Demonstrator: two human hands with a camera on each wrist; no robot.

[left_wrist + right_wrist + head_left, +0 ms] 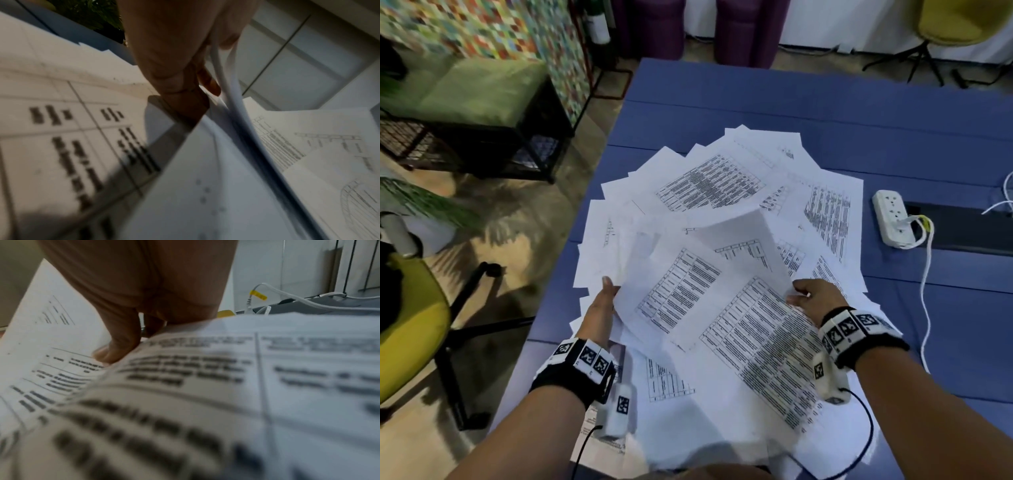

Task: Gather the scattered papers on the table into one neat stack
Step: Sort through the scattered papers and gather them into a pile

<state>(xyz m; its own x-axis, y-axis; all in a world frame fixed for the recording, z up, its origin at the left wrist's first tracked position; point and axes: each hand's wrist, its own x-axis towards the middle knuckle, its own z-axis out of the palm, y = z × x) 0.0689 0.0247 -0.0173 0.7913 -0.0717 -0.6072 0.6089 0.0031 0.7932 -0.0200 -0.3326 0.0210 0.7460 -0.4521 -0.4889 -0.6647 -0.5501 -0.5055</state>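
Several white printed papers (709, 185) lie fanned out over a blue table (825, 113). Near me, a loose bundle of lifted sheets (709, 294) is held between both hands. My left hand (602, 301) grips the bundle's left edge, thumb on top; in the left wrist view the fingers (207, 81) curl under the curved sheets (230, 78). My right hand (808, 298) pinches the bundle's right edge, and its thumb (117, 344) presses on a printed sheet (185, 386). More papers (671, 380) lie flat beneath the bundle.
A white power strip (892, 219) with a plug and white cable (924, 291) lies on the table to the right. A yellow chair (410, 322) stands left of the table, a green bench (472, 92) beyond it. Bare blue tabletop extends behind the papers.
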